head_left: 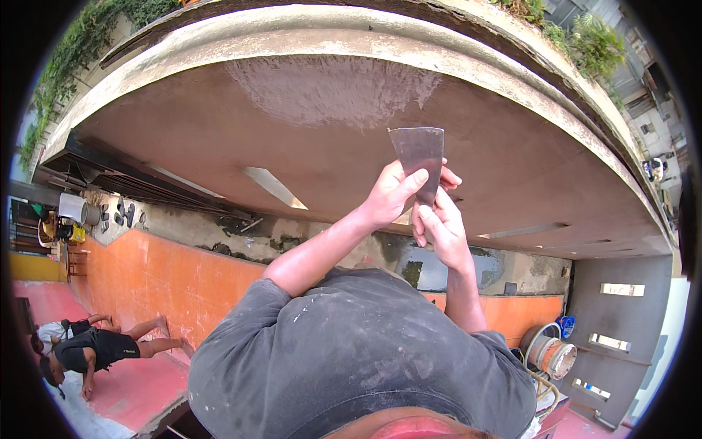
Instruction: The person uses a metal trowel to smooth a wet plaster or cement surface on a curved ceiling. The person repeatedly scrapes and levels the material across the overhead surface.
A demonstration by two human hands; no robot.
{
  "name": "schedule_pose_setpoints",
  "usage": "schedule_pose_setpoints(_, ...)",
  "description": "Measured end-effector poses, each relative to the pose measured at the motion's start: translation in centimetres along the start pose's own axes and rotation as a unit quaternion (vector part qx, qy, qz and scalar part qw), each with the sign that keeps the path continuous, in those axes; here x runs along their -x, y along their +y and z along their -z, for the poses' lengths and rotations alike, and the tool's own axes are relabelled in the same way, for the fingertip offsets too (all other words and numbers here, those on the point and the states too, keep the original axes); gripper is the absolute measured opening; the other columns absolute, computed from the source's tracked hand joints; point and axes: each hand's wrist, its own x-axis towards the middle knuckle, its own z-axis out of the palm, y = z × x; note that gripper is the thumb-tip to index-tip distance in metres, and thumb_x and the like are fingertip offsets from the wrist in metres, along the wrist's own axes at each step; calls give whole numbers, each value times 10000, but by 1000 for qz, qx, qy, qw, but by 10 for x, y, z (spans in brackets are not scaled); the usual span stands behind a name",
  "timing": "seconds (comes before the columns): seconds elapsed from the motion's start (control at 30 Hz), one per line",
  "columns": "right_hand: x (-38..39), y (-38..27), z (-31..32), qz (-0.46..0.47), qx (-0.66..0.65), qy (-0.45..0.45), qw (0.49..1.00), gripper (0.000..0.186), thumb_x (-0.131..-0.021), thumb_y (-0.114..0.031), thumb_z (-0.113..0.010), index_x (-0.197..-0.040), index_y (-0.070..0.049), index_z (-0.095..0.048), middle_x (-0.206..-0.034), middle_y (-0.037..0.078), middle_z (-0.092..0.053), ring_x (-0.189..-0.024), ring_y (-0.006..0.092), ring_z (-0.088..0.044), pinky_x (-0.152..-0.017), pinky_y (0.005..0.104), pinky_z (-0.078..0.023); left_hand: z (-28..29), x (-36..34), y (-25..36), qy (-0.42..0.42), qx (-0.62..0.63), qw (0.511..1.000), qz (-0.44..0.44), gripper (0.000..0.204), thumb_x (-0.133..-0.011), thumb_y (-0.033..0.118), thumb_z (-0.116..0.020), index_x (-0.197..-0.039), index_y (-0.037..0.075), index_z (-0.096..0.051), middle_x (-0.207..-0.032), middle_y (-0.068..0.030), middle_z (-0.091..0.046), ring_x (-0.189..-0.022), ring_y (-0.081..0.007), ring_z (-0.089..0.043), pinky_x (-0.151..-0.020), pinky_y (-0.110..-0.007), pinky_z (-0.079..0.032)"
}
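Note:
A putty knife [424, 146] with a wide, dark metal blade is held up in front of me, its broad edge pointing away. My left hand [391, 194] is closed on the side of the blade, the thumb pressed flat against its face. Lower down, my right hand [444, 228] has its fingers wrapped around the handle end, which is mostly hidden. Behind the knife stretches a brown plastered wall [329, 161]. Near its top, a paler, glossy patch [336, 91] looks wet or freshly smeared. Neither hand appears to touch the wall.
Narrow slots [274, 186] pierce the wall. Below lie a puddle [431, 271] and an orange surface [175, 271]. Paint-smeared buckets [552, 358] stand at right, near a grey side wall [621, 314]. Two people [102, 351] are at far left.

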Motion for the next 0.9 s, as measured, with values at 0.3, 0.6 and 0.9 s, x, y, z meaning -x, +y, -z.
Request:
schedule_pose_setpoints(0.3, -15, 27, 10, -17, -295, -130, 946, 304, -1096, -307, -429, -1076, -4, -420, -641, 63, -459, -386, 104, -401, -331, 245, -359, -15, -15, 7, 159, 65, 984, 50, 444, -1075, 425, -474, -1044, -6, -574, -760, -144, -667, -651, -211, -672, -631, -338, -586)
schedule_pose_setpoints(0.6, -13, 18, -2, 31, -175, -61, 982, 330, -1108, -312, -404, -1015, 4, -422, -584, 50, -426, -381, 113, -384, -343, 256, -351, -29, -31, 23, 164, 36, 984, 60, 545, -1065, 509, -443, -889, 14, -587, -609, -127, -620, -511, -194, -628, -497, -313, -545)
schedule_pose_setpoints(0.9, -8, 20, -11, 49, -194, -37, 979, 308, -1101, -297, -437, -982, -14, -410, -599, 47, -431, -386, 108, -380, -347, 251, -347, -29, -26, 26, 145, 21, 986, 81, 485, -1073, 429, -484, -896, -7, -602, -668, -127, -649, -539, -201, -655, -505, -314, -555)
